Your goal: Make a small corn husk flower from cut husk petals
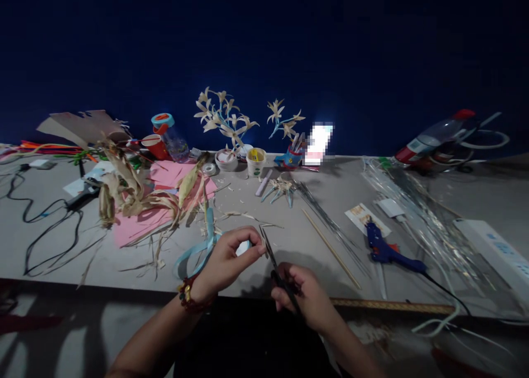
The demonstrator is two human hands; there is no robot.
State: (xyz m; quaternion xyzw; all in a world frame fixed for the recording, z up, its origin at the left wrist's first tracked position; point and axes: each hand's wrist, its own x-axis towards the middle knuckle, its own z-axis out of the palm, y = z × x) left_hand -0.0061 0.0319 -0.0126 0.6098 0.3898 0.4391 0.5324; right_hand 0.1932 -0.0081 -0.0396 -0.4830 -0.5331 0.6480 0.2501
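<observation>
Black-handled scissors (pixel 269 250) are gripped in my right hand (pixel 306 295), their blades pointing up and away from me. The tips of my left hand (pixel 229 259) are pinched together beside the blades. Whatever lies between those fingertips is too small to make out. A light blue ribbon (pixel 194 257) loops on the table just left of my left hand and is partly hidden behind it. Beyond the hands lie several small husk flowers with blue stems (pixel 281 189). Dried corn husks (pixel 128 193) are heaped on pink paper (pixel 142 226) to the left.
Husk flower branches (pixel 225 113) stand at the back near a white cup (pixel 256 163) and a blue pen holder (pixel 291 156). Right of my hands lie a wooden stick (pixel 330 248), thin wires (pixel 330 221) and a blue glue gun (pixel 386 251). A black cable (pixel 28 223) curls far left.
</observation>
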